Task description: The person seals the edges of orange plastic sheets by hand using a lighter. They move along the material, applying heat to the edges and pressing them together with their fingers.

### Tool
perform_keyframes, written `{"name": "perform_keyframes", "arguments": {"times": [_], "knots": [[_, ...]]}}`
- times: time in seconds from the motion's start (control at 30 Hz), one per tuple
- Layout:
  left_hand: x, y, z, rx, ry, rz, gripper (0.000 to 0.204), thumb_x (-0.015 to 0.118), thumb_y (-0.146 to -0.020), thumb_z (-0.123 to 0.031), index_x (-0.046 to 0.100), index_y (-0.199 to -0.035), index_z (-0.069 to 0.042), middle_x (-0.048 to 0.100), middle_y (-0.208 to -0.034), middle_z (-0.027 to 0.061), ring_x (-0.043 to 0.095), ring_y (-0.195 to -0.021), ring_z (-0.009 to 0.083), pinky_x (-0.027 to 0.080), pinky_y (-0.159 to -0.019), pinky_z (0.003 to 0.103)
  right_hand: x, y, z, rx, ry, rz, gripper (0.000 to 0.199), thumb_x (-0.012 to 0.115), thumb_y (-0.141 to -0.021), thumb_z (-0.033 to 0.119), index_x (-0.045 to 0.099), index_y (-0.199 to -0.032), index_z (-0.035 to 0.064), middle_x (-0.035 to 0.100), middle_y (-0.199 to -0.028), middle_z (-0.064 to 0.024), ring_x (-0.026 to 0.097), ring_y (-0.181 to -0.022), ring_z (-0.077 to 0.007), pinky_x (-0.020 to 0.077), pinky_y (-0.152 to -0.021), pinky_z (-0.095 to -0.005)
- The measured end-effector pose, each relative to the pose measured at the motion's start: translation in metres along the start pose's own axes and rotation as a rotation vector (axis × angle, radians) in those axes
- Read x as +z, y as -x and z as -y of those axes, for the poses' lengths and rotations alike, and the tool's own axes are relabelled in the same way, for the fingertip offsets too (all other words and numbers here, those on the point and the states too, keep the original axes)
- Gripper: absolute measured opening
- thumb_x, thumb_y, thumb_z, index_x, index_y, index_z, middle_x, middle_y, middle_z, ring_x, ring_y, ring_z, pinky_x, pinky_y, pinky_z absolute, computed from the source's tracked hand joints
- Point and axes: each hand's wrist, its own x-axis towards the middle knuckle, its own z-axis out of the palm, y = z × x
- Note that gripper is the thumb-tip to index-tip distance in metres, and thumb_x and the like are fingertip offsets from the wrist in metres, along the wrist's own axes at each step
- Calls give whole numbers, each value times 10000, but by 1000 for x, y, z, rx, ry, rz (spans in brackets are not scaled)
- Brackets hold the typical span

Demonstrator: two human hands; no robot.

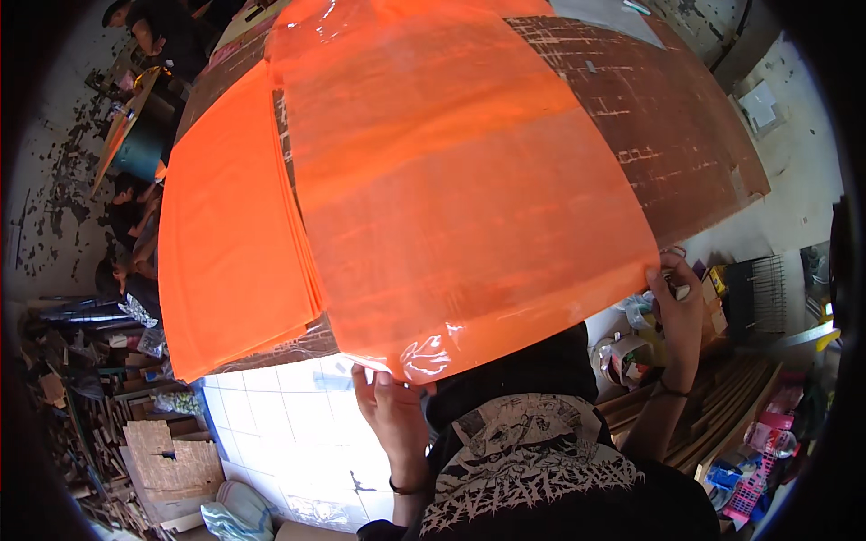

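A translucent orange plastic sheet [469,207] stretches away from me over a brown, worn tabletop [667,153]. At its near left corner, my left hand [392,410] pinches the edge between thumb and fingers. My right hand [677,302] is closed on the near right corner. Between the hands the near edge hangs beyond the table, in front of my black shirt, with shiny creases close to the left hand. To the left lies a stack of more opaque orange sheets [234,225], its layered edges showing beside the held sheet.
Several people [131,212] are at the far left. Wood scraps [171,460] and a white sack [239,514] lie at lower left beside a white tiled floor [289,424]. Long wooden strips [722,406] and a pink plastic basket [758,473] are at lower right.
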Motion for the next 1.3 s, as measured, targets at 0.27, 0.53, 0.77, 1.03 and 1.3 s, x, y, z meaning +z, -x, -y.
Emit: {"name": "perform_keyframes", "arguments": {"times": [0.27,0.53,0.77,1.03,1.3], "knots": [[17,5,12,71,224,-198,467,530,-963,-374,478,-1276,-30,604,-1153,120,624,-979,256,525,-736,360,1,7,5,381,-284,97,173,667,-906,231,631,-954,69,553,-607,27,419,-470,4,244,-410,-160],[25,5,53,-101,-66,354,426,456,-993,-357,491,-1211,7,626,-1047,159,636,-856,268,513,-679,361,1,8,0,409,-356,69,237,633,-926,250,608,-1033,40,541,-613,7,412,-469,-8,255,-403,-174],[64,12,57,-165,-157,624,373,415,-1024,-244,511,-1170,85,655,-974,195,663,-866,267,523,-792,363,26,78,-37,710,-901,8,412,532,-979,245,420,-1300,11,581,-936,-79,525,-643,-92,433,-524,-225],[37,9,63,19,-132,432,364,441,-1012,-267,486,-1171,57,637,-919,177,662,-759,287,568,-649,386,50,118,-13,894,-665,433,559,413,-1025,321,221,-1441,1,555,-1088,-106,568,-787,-142,520,-682,-294],[47,10,58,-129,-319,596,295,491,-1006,-251,599,-1000,23,632,-751,62,589,-652,106,459,-602,229,50,113,25,758,-925,529,596,464,-994,402,294,-1415,16,537,-978,-67,533,-614,-99,400,-477,-224]]}}
